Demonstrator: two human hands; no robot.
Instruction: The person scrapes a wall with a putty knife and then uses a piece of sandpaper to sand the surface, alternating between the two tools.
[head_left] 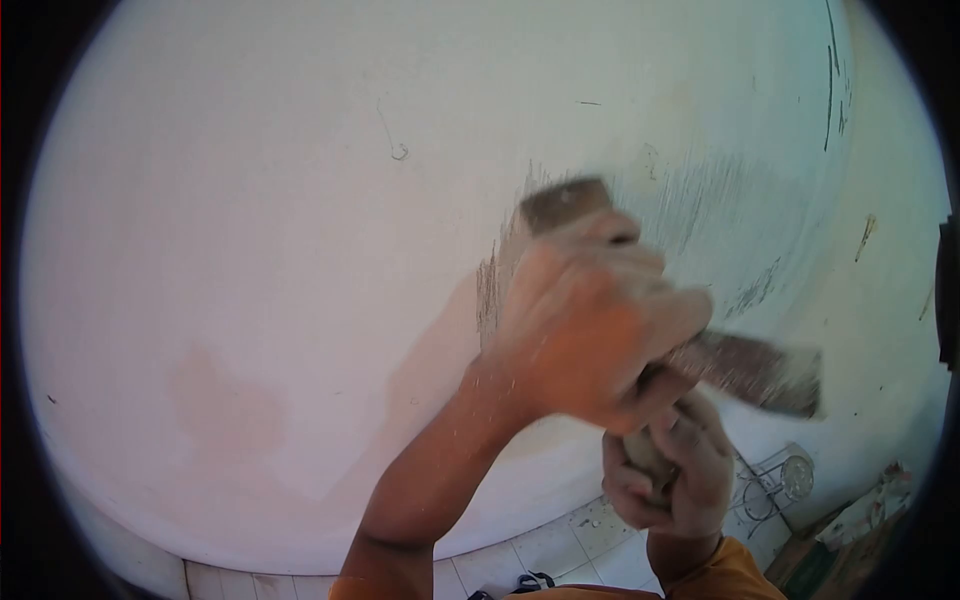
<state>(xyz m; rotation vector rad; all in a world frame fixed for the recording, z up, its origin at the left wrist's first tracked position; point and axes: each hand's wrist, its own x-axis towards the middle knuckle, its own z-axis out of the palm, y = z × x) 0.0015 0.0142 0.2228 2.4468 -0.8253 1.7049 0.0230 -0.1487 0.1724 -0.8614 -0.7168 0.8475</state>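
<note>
Apparently scraping the wall (250, 250): left hand (590, 325) fisted on a blurred scraper (567, 203), right hand (705, 475) gripping a handle (650, 458); next stroke likely calls for even pressure.

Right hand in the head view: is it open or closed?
The right hand is closed: its fingers and thumb curl around a greyish, handle-like piece.

One pale wall (250, 220), dark-scratched right of centre, is filling most of the frame (its left side is showing pinkish light); white tiled floor (545, 548) is running along the bottom; one wire-framed object (797, 478) is occupying lower right.
</note>
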